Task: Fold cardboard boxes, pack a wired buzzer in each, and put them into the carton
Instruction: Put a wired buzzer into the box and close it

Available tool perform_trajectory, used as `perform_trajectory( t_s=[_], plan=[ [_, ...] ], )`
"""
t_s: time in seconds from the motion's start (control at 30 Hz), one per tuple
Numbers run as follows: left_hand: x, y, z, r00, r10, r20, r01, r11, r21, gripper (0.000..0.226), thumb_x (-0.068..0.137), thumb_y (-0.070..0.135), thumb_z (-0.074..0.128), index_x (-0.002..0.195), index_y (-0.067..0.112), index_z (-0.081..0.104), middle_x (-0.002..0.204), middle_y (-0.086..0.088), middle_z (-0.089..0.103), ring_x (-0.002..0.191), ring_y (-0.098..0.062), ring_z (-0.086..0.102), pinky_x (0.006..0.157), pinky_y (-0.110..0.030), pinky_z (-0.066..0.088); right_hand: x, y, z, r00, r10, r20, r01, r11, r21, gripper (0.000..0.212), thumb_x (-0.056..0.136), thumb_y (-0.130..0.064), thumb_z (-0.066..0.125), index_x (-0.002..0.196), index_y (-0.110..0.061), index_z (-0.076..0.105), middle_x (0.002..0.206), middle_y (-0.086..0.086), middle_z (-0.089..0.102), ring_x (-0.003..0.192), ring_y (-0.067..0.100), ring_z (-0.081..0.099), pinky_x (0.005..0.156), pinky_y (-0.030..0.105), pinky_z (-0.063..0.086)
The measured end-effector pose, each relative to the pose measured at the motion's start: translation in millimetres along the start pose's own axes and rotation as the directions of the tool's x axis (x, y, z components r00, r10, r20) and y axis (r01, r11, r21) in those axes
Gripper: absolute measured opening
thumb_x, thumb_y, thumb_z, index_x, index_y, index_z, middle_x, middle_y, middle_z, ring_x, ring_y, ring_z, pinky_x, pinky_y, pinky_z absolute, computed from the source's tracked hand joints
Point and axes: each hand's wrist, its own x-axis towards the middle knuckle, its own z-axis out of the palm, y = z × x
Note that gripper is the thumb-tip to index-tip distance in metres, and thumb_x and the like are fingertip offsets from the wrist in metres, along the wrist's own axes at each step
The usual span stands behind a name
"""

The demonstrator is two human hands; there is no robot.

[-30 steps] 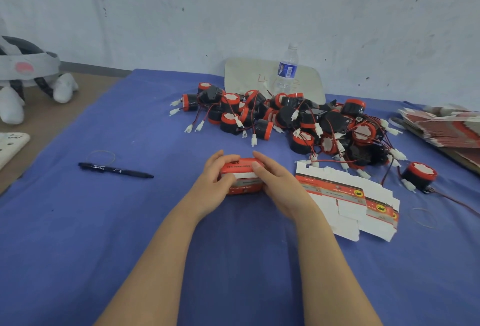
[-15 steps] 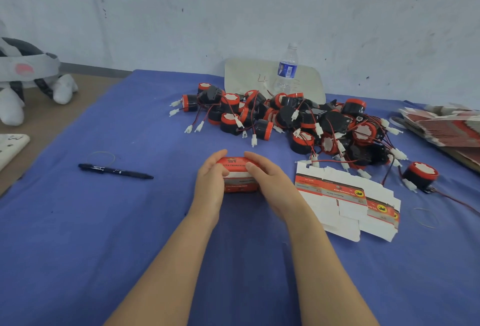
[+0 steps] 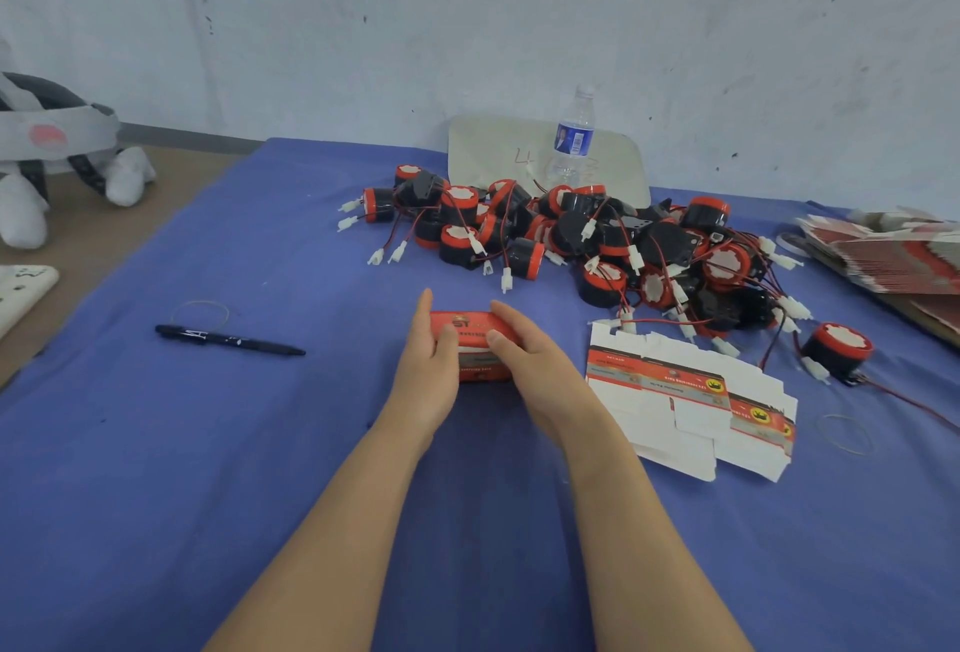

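Box (image 3: 475, 328) ends hidden behind left hand (image 3: 426, 373), right hand (image 3: 532, 373); print unreadable. Flat-box stack (image 3: 893, 261) cut by right edge.
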Motion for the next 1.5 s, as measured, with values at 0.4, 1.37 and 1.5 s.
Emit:
perform_trajectory(
  t_s=[0.4,1.37,1.5],
  plan=[
    [-0.4,3.5,2.4,0.995,-0.054,-0.084,0.056,0.998,0.029,0.050,0.103,0.032,0.033,0.151,0.023,0.024,0.152,0.002,0.033,0.135,-0.015,0.036,0.105,-0.027,0.032,-0.2,-4.1,15.9,0.984,-0.017,-0.175,0.010,0.999,-0.043,0.046,0.098,-0.031,0.052,0.142,-0.025,0.041,0.130,-0.008,0.046,0.108,0.005,0.049,0.078,0.007,0.041],
    [1.8,2.1,5.3,0.981,0.010,-0.192,0.027,0.981,0.191,0.046,0.102,0.022,0.038,0.147,0.017,0.032,0.139,-0.009,0.049,0.126,-0.024,0.049,0.106,-0.042,0.040,1.1,-2.5,19.7,0.982,-0.009,-0.191,-0.018,0.990,-0.137,0.048,0.105,-0.025,0.030,0.152,-0.020,0.021,0.153,-0.001,0.034,0.128,0.008,0.039,0.091,0.012,0.029],
    [2.5,1.9,8.0,0.977,-0.018,-0.214,0.073,0.965,0.252,0.036,0.102,0.027,0.036,0.121,0.002,0.054,0.120,-0.016,0.059,0.114,-0.033,0.055,0.098,-0.045,0.044,0.7,-5.6,27.2,0.975,0.016,-0.222,-0.043,0.992,-0.119,0.051,0.104,-0.031,0.031,0.152,-0.015,0.021,0.151,0.005,0.036,0.133,0.020,0.040,0.097,0.020,0.031]
  ],
)
